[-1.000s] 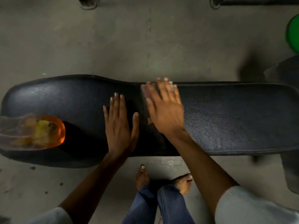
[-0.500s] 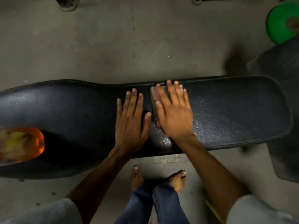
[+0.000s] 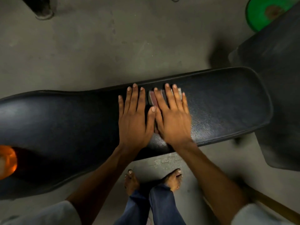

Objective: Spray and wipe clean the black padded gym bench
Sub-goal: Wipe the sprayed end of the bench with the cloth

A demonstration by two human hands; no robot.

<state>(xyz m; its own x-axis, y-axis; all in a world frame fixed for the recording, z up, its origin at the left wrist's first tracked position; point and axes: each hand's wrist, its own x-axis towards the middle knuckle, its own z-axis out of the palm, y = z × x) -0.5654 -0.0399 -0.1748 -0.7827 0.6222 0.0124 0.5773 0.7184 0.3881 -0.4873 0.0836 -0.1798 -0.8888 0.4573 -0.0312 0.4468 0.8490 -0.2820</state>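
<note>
The black padded gym bench (image 3: 227,101) runs left to right across the view. My left hand (image 3: 134,117) lies flat on its pad with fingers spread and nothing in it. Right beside it, my right hand (image 3: 172,117) presses flat on a folded striped cloth (image 3: 151,99), which shows at my fingertips and between the two hands. An orange, see-through spray bottle (image 3: 7,161) lies on the wide left end of the bench, mostly cut off by the frame edge.
Concrete floor surrounds the bench. Another dark padded piece (image 3: 279,78) stands at the right, with a green round object (image 3: 266,12) behind it. A metal foot (image 3: 43,10) sits on the floor at the top left. My bare feet (image 3: 152,179) are below the bench.
Both hands have slid rightward along the bench toward its narrow end, the right one carrying the cloth. The bottle has drifted to the left edge of view.
</note>
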